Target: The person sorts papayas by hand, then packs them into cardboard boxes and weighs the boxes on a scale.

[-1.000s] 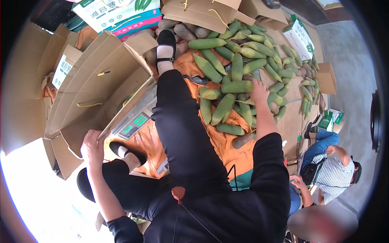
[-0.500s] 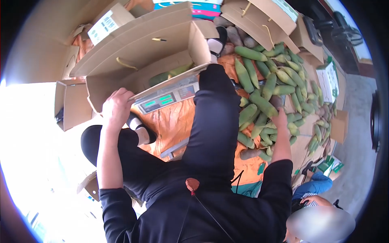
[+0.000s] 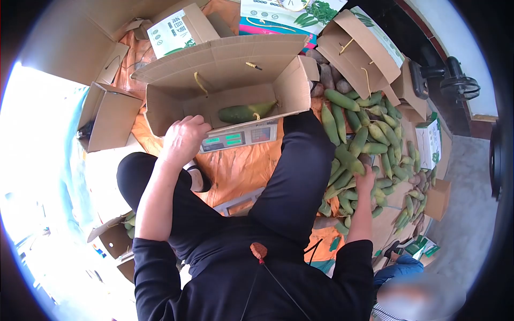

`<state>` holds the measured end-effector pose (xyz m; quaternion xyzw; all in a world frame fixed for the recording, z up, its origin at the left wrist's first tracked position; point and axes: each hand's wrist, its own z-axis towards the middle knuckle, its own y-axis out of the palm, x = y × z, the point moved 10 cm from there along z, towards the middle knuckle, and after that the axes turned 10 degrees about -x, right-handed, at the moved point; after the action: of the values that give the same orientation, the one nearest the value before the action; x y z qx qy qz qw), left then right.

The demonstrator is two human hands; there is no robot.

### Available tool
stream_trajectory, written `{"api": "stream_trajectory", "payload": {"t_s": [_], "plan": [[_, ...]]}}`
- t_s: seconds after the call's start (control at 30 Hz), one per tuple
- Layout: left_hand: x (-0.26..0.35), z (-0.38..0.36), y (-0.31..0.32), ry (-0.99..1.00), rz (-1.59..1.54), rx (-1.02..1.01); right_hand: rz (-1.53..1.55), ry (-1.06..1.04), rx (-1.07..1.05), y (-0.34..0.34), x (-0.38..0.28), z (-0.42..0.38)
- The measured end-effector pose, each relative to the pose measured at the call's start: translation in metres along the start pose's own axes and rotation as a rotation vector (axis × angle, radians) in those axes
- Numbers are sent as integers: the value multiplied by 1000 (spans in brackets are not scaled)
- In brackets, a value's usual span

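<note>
My left hand (image 3: 184, 138) is closed on the near edge of an open cardboard box (image 3: 176, 104), its fingers curled over the rim. Inside the box lies a green radish (image 3: 243, 113). The box rests on a scale (image 3: 235, 140) with lit green digits. On the right, my right hand (image 3: 365, 179) has its fingers around the end of another green radish (image 3: 349, 159), over a large pile of green radishes (image 3: 377, 134).
Open cardboard boxes stand at the left (image 3: 110, 120) and upper right (image 3: 358, 51). A printed carton (image 3: 428, 144) and a fan (image 3: 459, 83) are farther right. Another person (image 3: 401, 267) is at the lower right. Orange sheeting (image 3: 230, 171) covers the floor.
The view has shifted, so the box appears lower and farther right. The radish at my right hand now lies at a different angle. My left hand stays on the box edge.
</note>
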<state>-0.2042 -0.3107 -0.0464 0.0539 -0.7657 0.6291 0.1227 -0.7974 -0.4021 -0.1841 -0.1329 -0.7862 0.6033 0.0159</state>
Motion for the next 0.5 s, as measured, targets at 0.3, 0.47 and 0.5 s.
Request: {"api": "stream_trajectory", "payload": {"t_s": [0.3, 0.47, 0.5], "plan": [[-10, 2, 1, -51, -37, 15, 189, -349, 229, -158, -143, -44], [-10, 3, 0, -52, -62, 35, 534, -682, 234, -240, -233, -92], [-10, 3, 0, -53, -58, 34, 522, -749, 237, -247, -256, -100]]}}
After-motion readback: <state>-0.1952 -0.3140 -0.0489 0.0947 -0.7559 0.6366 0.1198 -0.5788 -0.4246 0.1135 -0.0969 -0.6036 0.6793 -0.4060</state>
